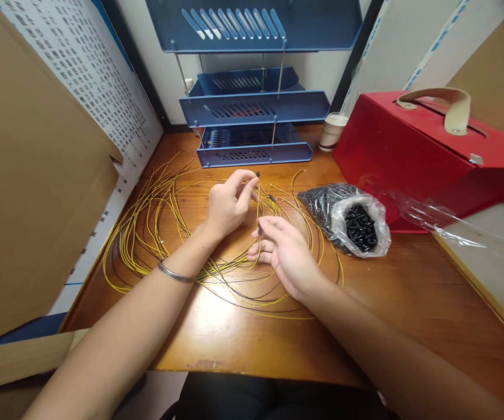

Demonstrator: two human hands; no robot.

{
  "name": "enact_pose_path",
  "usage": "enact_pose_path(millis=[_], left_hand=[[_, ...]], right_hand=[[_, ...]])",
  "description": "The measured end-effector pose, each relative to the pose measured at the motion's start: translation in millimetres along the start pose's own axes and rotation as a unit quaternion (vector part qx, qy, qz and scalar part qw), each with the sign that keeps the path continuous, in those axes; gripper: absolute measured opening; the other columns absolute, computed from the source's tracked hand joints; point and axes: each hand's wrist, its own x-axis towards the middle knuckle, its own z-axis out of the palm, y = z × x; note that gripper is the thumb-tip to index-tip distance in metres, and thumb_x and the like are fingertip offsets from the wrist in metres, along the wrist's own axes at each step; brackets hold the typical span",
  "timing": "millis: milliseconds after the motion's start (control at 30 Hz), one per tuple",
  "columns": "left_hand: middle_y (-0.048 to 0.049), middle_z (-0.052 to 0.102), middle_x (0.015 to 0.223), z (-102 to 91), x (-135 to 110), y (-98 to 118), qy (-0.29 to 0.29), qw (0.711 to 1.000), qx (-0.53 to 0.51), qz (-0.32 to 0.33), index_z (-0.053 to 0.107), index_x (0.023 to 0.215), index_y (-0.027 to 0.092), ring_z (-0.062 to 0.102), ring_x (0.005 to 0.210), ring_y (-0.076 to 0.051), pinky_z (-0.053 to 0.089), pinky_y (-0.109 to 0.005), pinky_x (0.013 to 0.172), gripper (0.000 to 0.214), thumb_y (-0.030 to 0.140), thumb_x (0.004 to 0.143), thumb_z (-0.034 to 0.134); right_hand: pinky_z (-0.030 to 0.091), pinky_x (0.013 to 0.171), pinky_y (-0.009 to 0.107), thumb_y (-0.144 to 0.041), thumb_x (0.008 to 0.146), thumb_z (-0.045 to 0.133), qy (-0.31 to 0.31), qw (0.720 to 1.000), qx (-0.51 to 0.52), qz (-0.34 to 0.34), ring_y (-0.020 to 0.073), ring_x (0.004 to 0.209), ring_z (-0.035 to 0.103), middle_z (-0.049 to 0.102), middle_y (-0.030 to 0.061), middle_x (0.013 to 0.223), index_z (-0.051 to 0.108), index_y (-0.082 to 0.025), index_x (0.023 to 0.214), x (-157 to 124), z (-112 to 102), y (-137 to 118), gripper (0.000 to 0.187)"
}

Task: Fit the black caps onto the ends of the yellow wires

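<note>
Thin yellow and black wires (pixel 125 251) lie in loose loops across the wooden table. My left hand (pixel 230 204) is closed in a pinch on a yellow wire (pixel 258 201), close to a small black piece (pixel 258 174) at its upper end. Lower down, my right hand (pixel 289 251) pinches a small dark piece (pixel 259 229) between thumb and forefinger, with the yellow wire running by it and the other fingers loosely curled. Another small black part (pixel 272 198) shows among the wires behind my hands. Right of them, a clear plastic bag (pixel 381 230) stands open, holding many small black parts (pixel 360 227).
Blue stacked trays (pixel 254 156) stand at the back of the table (pixel 243 350). A paper cup (pixel 333 133) sits beside a red box (pixel 401 169) with a beige handle. Brown cardboard (pixel 33 163) rises on the left, and clear plastic film (pixel 444 221) hangs at the right.
</note>
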Motion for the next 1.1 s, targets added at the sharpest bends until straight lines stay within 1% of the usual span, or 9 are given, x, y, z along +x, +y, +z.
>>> enact_pose_path(millis=[133,300,433,533,633,733,800,967,1100], left_hand=[[0.0037,0.072,0.063,-1.4,2.3,0.7,0.047,0.998,0.019,-0.045,0.061,0.098,0.020,0.064,0.049,-0.009,0.045,-0.021,0.055,0.014,0.032,0.100,0.054],[0.0039,0.072,0.062,-1.9,3.0,0.2,0.041,0.997,0.030,-0.060,0.060,0.098,0.020,0.064,0.050,-0.010,0.045,-0.022,0.054,0.015,0.033,0.100,0.053],[0.0033,0.072,0.062,-2.8,3.6,0.0,0.045,0.996,0.034,-0.070,0.061,0.098,0.020,0.065,0.052,-0.010,0.047,-0.022,0.058,0.017,0.034,0.100,0.052],[0.0025,0.074,0.067,-5.0,3.0,0.0,0.037,0.996,0.037,-0.070,0.062,0.118,0.019,0.064,0.052,-0.010,0.048,-0.022,0.059,0.024,0.031,0.099,0.053],[0.0018,0.077,0.076,-7.1,0.4,1.0,-0.024,0.999,0.029,-0.033,0.054,0.139,0.019,0.060,0.049,-0.009,0.047,-0.022,0.058,0.042,0.023,0.097,0.051],[0.0007,0.077,0.076,-7.3,-3.3,4.8,-0.116,0.992,0.026,0.046,0.064,0.126,0.018,0.058,0.049,-0.009,0.046,-0.022,0.057,0.035,0.020,0.094,0.050],[0.0002,0.076,0.073,-6.0,-5.3,8.1,-0.149,0.983,0.040,0.095,0.069,0.116,0.017,0.058,0.048,-0.009,0.044,-0.022,0.055,0.028,0.023,0.094,0.052],[0.0004,0.072,0.065,-1.6,-6.3,10.4,-0.156,0.972,0.083,0.156,0.071,0.096,0.019,0.060,0.049,-0.009,0.039,-0.021,0.052,0.023,0.035,0.098,0.056],[-0.0010,0.072,0.066,-0.7,-5.0,6.8,-0.127,0.974,0.098,0.159,0.071,0.094,0.018,0.057,0.048,-0.009,0.038,-0.021,0.052,0.026,0.035,0.101,0.053]], right_hand=[[0.053,0.055,0.024,-0.031,0.088,0.066,-0.032,0.999,-0.025,0.024,0.0114,0.053,0.066,0.064,-0.0034,0.075,0.054,-0.019,0.090,-1.3,0.9,6.3,0.017],[0.049,0.046,0.022,-0.031,0.085,0.069,-0.001,0.999,-0.043,0.022,0.0084,0.046,0.058,0.062,-0.0033,0.074,0.056,-0.019,0.088,-1.4,-0.1,-3.4,0.018],[0.032,0.035,0.015,-0.027,0.083,0.069,0.028,0.999,-0.033,-0.004,0.0053,0.042,0.052,0.062,-0.0031,0.073,0.059,-0.017,0.088,-2.9,-1.4,-14.1,0.015],[0.019,0.032,0.013,-0.026,0.080,0.071,0.041,0.999,-0.007,-0.033,0.0023,0.039,0.046,0.061,-0.0040,0.073,0.060,-0.016,0.087,-3.3,-3.9,-21.0,0.016],[0.015,0.032,0.013,-0.026,0.077,0.073,0.057,0.997,0.019,-0.057,0.0010,0.037,0.040,0.061,-0.0044,0.073,0.060,-0.016,0.087,-1.7,-7.1,-26.5,0.019],[0.014,0.032,0.013,-0.024,0.077,0.072,0.074,0.994,0.040,-0.076,0.0012,0.038,0.038,0.060,-0.0048,0.071,0.059,-0.017,0.087,0.8,-9.9,-30.2,0.018],[0.014,0.032,0.014,-0.023,0.077,0.071,0.081,0.992,0.048,-0.085,0.0013,0.038,0.037,0.060,-0.0049,0.070,0.058,-0.018,0.087,2.0,-10.9,-31.6,0.017],[0.014,0.032,0.014,-0.023,0.076,0.071,0.082,0.992,0.050,-0.082,0.0016,0.038,0.037,0.060,-0.0048,0.068,0.058,-0.018,0.086,2.4,-10.9,-31.1,0.018],[0.015,0.032,0.014,-0.025,0.077,0.072,0.074,0.993,0.039,-0.080,0.0009,0.038,0.037,0.062,-0.0038,0.073,0.061,-0.017,0.089,2.5,-10.6,-27.9,0.018]])
